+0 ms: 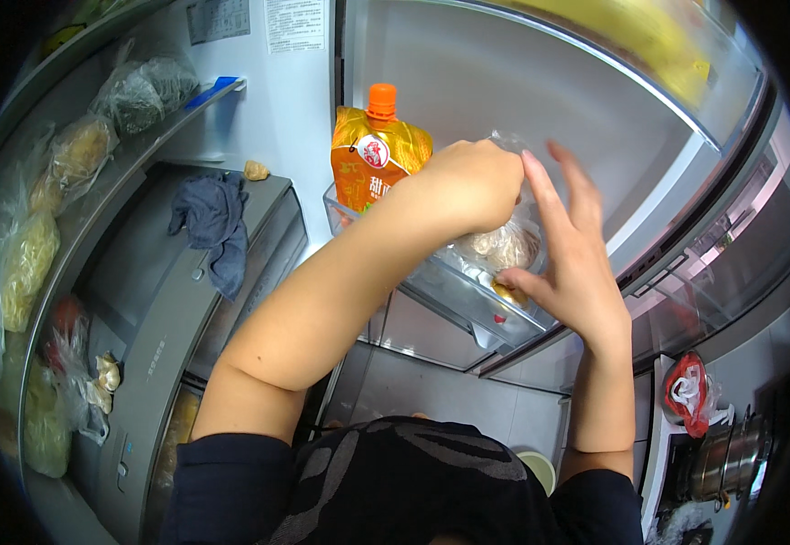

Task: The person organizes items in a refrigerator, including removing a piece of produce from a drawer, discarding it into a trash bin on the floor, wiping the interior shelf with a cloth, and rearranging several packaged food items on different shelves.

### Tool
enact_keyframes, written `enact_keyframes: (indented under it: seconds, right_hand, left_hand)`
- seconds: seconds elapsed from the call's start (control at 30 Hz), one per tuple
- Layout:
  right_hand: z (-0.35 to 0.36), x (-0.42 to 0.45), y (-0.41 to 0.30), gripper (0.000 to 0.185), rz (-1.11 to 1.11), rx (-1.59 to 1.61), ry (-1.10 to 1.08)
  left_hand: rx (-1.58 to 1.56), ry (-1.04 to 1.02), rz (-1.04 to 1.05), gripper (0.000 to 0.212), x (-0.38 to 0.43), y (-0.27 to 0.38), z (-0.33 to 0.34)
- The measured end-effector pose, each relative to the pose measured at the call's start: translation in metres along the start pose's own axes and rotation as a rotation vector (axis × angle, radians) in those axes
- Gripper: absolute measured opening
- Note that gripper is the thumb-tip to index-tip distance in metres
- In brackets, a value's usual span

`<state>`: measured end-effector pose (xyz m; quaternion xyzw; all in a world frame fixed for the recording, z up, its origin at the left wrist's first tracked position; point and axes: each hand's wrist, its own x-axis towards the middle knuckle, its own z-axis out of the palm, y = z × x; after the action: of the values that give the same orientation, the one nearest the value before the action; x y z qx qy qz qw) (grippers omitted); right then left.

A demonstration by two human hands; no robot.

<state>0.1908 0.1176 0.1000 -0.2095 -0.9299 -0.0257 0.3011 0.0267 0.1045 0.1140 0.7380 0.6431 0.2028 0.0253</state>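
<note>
My left hand [480, 180] is closed on the gathered top of a clear plastic bag [504, 245] with pale, roundish contents, above the refrigerator's door bin [463, 293]. Its fingertips are mostly hidden from view. Just to the right, my right hand [565, 252] has its fingers spread, the upper ones blurred, and its thumb beside the lower part of the bag. An orange spouted pouch [351, 157] stands upright in the same bin, partly behind my left wrist. Beneath the bag lies a small golden item [509, 293].
A dark blue cloth [211, 218] and a small brown lump [256, 170] rest on the grey drawer top at the left. Bagged food [30, 266] fills the glass shelf. A steel pot [729, 456] and a red bag [688, 392] are at the lower right.
</note>
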Motion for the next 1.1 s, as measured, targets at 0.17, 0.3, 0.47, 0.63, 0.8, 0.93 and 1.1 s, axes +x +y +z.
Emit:
enact_keyframes:
  seconds: [0.17, 0.3, 0.47, 0.63, 0.8, 0.93, 1.1]
  right_hand:
    - [0.017, 0.017, 0.02, 0.099, -0.19, 0.228, -0.088]
    - [0.028, 0.023, 0.023, 0.088, -0.242, 0.228, -0.161]
    - [0.029, 0.06, 0.02, 0.06, -0.176, 0.111, -0.542]
    - [0.037, 0.098, 0.011, 0.049, 0.066, 0.181, -1.016]
    - [0.039, 0.071, 0.025, 0.068, -0.223, 0.003, -0.574]
    - [0.011, 0.045, -0.021, 0.062, -0.183, -0.207, -0.193]
    - [0.018, 0.033, -0.008, 0.059, -0.209, 0.017, -0.338]
  left_hand:
    - [0.063, 0.035, 0.064, 0.021, -0.026, -0.003, 0.0]
    - [-0.058, 0.416, 0.243, 0.018, -0.083, -0.002, 0.006]
    - [-0.132, 0.736, 0.214, 0.019, -0.114, -0.03, 0.014]
    - [-0.243, 0.781, 0.206, 0.012, -0.123, -0.042, 0.03]
    - [-0.268, 0.825, 0.183, 0.012, -0.131, -0.054, 0.039]
    - [-0.222, 0.998, 0.071, 0.006, -0.142, -0.081, 0.035]
    - [-0.231, 1.152, -0.397, 0.012, -0.141, -0.132, 0.015]
